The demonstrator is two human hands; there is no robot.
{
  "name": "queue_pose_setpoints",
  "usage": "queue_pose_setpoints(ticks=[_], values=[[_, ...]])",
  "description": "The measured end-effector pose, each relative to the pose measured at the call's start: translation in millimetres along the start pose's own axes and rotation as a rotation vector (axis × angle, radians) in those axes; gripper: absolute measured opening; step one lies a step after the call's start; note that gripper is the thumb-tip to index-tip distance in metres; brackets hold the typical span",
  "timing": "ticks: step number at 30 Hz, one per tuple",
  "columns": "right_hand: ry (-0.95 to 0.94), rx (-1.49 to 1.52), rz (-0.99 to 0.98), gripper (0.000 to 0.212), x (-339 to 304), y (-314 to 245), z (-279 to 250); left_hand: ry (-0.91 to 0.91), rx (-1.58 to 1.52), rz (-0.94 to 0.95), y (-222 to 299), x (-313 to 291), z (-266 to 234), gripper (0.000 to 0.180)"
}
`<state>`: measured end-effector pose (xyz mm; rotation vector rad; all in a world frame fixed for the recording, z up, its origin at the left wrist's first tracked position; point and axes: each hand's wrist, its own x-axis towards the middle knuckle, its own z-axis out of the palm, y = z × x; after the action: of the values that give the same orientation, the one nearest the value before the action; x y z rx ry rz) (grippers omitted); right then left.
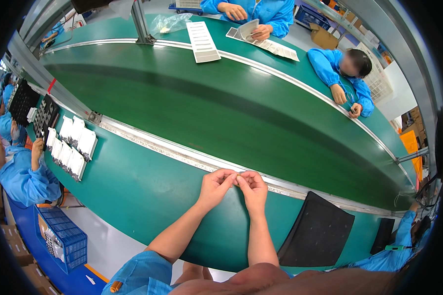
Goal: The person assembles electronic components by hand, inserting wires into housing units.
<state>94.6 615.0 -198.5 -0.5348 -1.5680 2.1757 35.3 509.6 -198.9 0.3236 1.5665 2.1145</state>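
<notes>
The fingertips of two hands meet over the metal rail [182,155] that runs along the far edge of the green bench [147,187]. If a little thing sits between them, it is right there at that meeting spot, but it is too small and covered to see. For tiny finger work like this, I think it helps to pinch softly, keep both thumbs close, and let one hand stay steady while the other moves.

The left hand [216,184] has its fingers curled in, with the thumb tip against the first finger. The right hand [252,187] is bent the same way, and its tips touch the left ones. I cannot tell if either is clamped on something.

To the right, a black sheet [317,231] lies flat from the rail to the bench's near edge. White parts [86,142] stand toward the bench's left end.
</notes>
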Motion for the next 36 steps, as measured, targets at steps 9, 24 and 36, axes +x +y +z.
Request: queue_pose_setpoints(ticks=[9,24,36], values=[[0.023,-0.094,0.029,0.014,-2.7,-6.9,-4.7,-0.005,-0.032,-0.017,2.6,-3.3,5.0,0.012],[0.167,-0.708,-0.541,0.011,-6.9,-9.9,9.5,0.028,0.345,0.177,3.4,-3.4,8.1,0.009],[0.168,-0.181,-0.173,0.003,-5.0,1.5,10.6,0.051,0.035,0.023,4.4,-1.2,3.6,0.008]])
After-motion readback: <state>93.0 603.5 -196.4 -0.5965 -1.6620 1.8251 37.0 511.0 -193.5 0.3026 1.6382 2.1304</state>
